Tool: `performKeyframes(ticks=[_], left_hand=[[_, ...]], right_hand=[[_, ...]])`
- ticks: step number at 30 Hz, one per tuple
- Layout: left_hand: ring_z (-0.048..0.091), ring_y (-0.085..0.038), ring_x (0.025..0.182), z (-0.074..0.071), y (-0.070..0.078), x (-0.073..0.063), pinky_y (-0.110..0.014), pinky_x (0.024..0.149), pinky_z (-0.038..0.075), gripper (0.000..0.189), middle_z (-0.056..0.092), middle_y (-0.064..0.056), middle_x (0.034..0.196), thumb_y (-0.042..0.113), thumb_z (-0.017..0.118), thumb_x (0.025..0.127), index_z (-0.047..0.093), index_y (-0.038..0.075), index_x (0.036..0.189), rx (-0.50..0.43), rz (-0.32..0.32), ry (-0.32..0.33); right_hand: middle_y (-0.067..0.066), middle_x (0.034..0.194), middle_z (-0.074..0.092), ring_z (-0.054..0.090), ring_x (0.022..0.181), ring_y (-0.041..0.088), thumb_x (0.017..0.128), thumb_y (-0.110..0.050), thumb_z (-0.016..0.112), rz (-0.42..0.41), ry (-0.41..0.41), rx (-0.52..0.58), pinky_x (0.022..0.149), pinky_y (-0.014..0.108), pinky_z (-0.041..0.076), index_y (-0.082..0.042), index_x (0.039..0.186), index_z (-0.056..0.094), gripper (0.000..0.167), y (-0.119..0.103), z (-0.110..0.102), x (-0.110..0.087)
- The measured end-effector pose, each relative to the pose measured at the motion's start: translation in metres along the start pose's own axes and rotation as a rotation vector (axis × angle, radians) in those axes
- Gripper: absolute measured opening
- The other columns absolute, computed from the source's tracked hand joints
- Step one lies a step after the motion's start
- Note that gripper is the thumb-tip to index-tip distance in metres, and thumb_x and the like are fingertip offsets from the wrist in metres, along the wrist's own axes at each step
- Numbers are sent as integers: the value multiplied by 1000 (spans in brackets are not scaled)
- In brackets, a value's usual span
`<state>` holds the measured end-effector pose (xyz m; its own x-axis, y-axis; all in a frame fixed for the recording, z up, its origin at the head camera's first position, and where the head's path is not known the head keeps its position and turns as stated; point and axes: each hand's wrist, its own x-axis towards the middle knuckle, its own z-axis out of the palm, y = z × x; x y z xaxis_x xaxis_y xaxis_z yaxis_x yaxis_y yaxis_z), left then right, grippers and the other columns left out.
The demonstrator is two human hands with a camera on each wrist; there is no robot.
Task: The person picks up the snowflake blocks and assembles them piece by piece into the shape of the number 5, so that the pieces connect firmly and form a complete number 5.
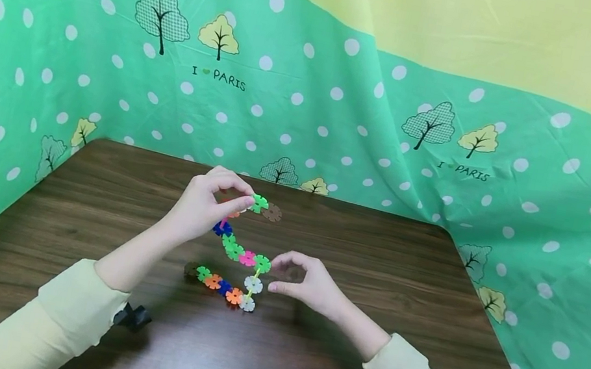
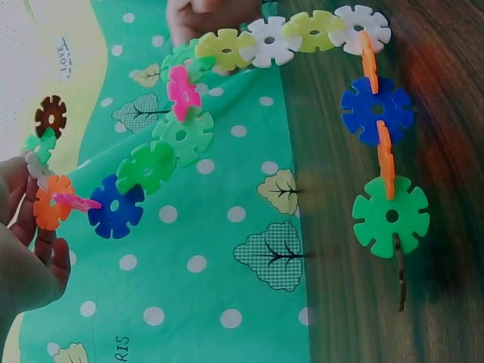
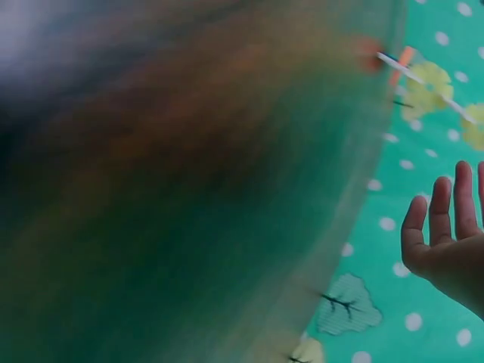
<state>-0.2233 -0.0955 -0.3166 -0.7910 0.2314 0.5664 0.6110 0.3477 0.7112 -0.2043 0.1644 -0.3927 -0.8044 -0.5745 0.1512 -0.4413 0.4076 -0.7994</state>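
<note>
A zigzag chain of interlocking plastic snowflake discs (image 1: 233, 248) in green, pink, blue, orange, yellow, white and brown is held up over the table. My left hand (image 1: 207, 203) pinches it near its far end, by a green disc; a brown disc (image 1: 272, 212) sticks out beyond the fingers. In the left wrist view the chain's free end hangs down past a green disc (image 2: 391, 217). My right hand (image 1: 311, 285) is beside the bend of the chain, thumb and fingers apart, close to a green disc (image 1: 261, 263); contact is unclear. The right wrist view shows its fingers (image 3: 440, 215) extended.
The brown wooden table (image 1: 358, 367) lies beneath both hands. A green and yellow printed cloth (image 1: 302, 80) with dots and trees stands behind and along both sides. Black straps (image 1: 132, 317) show at the cuffs. Much of the right wrist view is blurred.
</note>
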Motion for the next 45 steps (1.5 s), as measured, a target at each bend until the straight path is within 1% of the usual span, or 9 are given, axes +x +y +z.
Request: performKeyframes(ticks=[6, 10, 17, 21, 28, 32, 35, 40, 45], left_hand=[[52, -9, 94, -3, 0, -1, -42, 81, 43, 7, 67, 7, 91, 23, 71, 86, 72, 19, 90, -5, -24, 1], [52, -9, 93, -4, 0, -2, -39, 80, 43, 7, 66, 6, 90, 23, 71, 86, 72, 18, 90, -11, -37, 4], [52, -9, 91, -7, 1, -3, -38, 81, 43, 9, 65, 6, 91, 26, 71, 85, 72, 19, 90, -28, -51, 15], [52, -9, 91, -10, 4, -4, -33, 80, 43, 9, 65, 6, 93, 26, 71, 85, 72, 19, 90, -31, -49, 36], [51, -13, 86, -17, 10, -3, -26, 72, 44, 10, 64, 3, 91, 24, 70, 86, 72, 15, 91, -61, -77, 79], [52, -15, 80, -20, 7, -5, -25, 66, 44, 13, 62, 0, 84, 26, 70, 86, 70, 14, 91, -60, -115, 94], [54, -16, 75, -21, 0, -7, -25, 63, 46, 15, 63, -1, 80, 28, 70, 86, 69, 14, 91, -53, -148, 92], [54, -22, 72, -22, -11, -10, -25, 61, 45, 18, 66, -6, 79, 24, 69, 87, 65, 9, 95, -63, -227, 58], [53, -22, 76, -19, -22, -17, -28, 65, 43, 23, 68, -6, 83, 18, 66, 87, 59, 9, 107, -80, -289, -41]], right_hand=[[7, 99, 68, 61, 93, 24, 80, -19, 76, -2, -74, -10, 83, 41, 52, -12, 101, 66, 24, 8, 10, -1], [7, 94, 69, 62, 90, 27, 80, -22, 77, 9, -76, -4, 82, 44, 52, -13, 96, 67, 21, 8, 16, 1], [-5, 80, 68, 61, 77, 11, 81, -19, 76, 21, 35, -54, 75, 34, 53, -15, 83, 69, 8, 7, 21, 5], [-6, 78, 68, 61, 75, 7, 80, -16, 76, 6, 126, -83, 73, 38, 54, -16, 81, 69, 7, 7, 17, 4], [-2, 81, 68, 62, 77, 15, 82, -16, 74, 8, 248, -86, 71, 34, 55, -13, 83, 70, 5, 1, -7, 3], [6, 84, 69, 63, 77, 23, 84, -9, 71, 24, 263, -83, 69, 34, 55, -6, 86, 69, 4, -7, -26, 6], [9, 85, 69, 59, 73, 26, 86, -10, 68, 42, 258, -90, 62, 29, 51, -4, 89, 68, 7, -6, -39, 11], [8, 86, 68, 54, 69, 21, 90, -21, 65, 82, 235, -92, 57, 24, 44, -9, 94, 69, 13, -4, -60, 18], [4, 87, 69, 57, 71, 19, 90, -25, 64, 95, 187, -98, 62, 26, 48, -12, 96, 70, 16, -3, -79, 28]])
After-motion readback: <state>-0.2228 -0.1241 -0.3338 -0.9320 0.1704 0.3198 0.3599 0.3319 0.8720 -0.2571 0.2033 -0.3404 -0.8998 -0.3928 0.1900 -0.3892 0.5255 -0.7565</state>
